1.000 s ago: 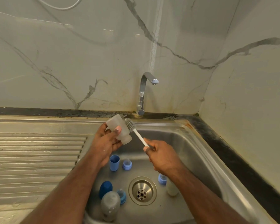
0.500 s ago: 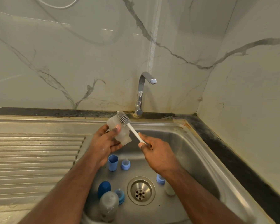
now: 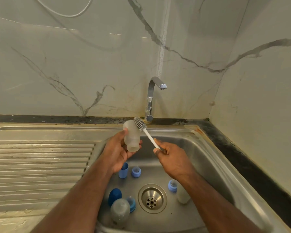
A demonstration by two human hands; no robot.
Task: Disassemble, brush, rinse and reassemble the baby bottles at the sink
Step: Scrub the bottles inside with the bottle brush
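Left hand (image 3: 120, 151) gripped frosted bottle (image 3: 131, 137) over sink's (image 3: 207, 153) back edge, mouth toward person. Right hand (image 3: 172, 158) pinched white brush (image 3: 145, 132) handle, bristle head touching bottle's base end. Blue caps, collars, two more bottles lay around drain (image 3: 152, 198).

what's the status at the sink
Left hand grips bottle. Right hand holds brush against its outside. Tap dry. Nothing in the way.

milky bottle (image 3: 182, 194) half hidden under right forearm, frosted bottle (image 3: 120, 211) behind left forearm
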